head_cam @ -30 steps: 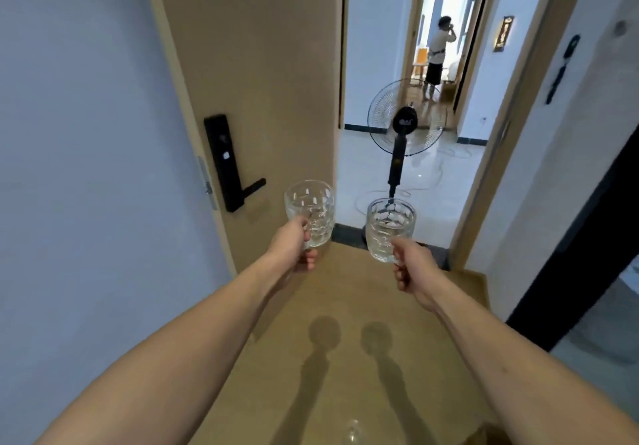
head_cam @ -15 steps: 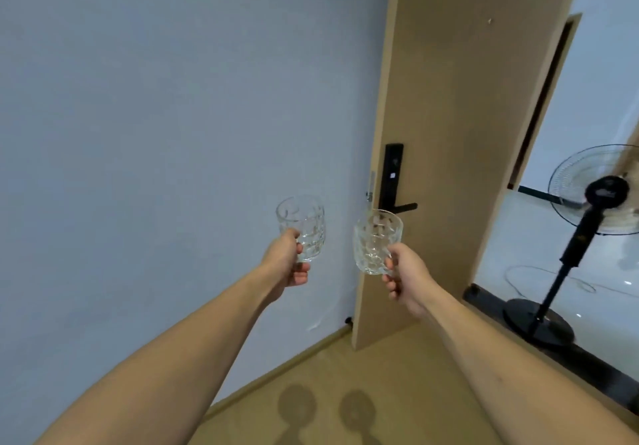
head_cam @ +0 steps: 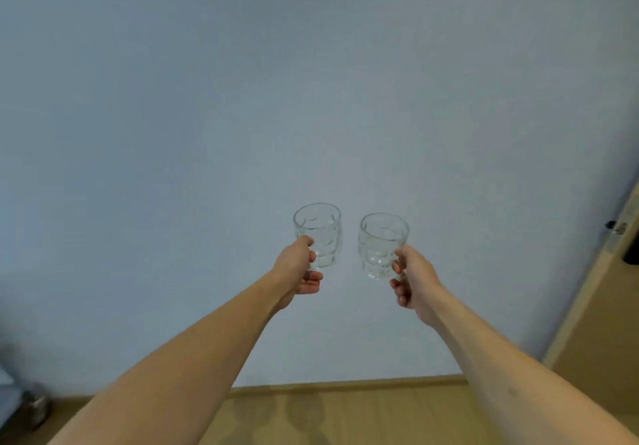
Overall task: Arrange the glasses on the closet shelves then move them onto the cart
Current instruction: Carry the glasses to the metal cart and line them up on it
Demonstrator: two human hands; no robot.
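The head view shows 2 bare forearms extended forward, each hand carrying 1 clear, empty, ribbed glass in front of a plain pale blue wall. The left hand grips the left glass at its lower left side: the thumb lies across the near face of the glass, and the fingers curl round its far side, their tips showing below the base. The right hand grips the right glass at its lower right side: the thumb presses the near face, and the fingers curl round the glass, with the lower fingers folded beneath it. Both glasses are upright, rims upward, and held in the air well above the floor. The 2 glasses are near each other but apart, with wall visible between them; the left glass sits slightly higher in the view. A wooden floor runs along the bottom, meeting the wall at a wooden skirting board. 2 round shadows lie on the floor between the forearms. A wooden door panel stands at the right edge. A blurred metallic object sits at the lower left; its identity cannot be determined.
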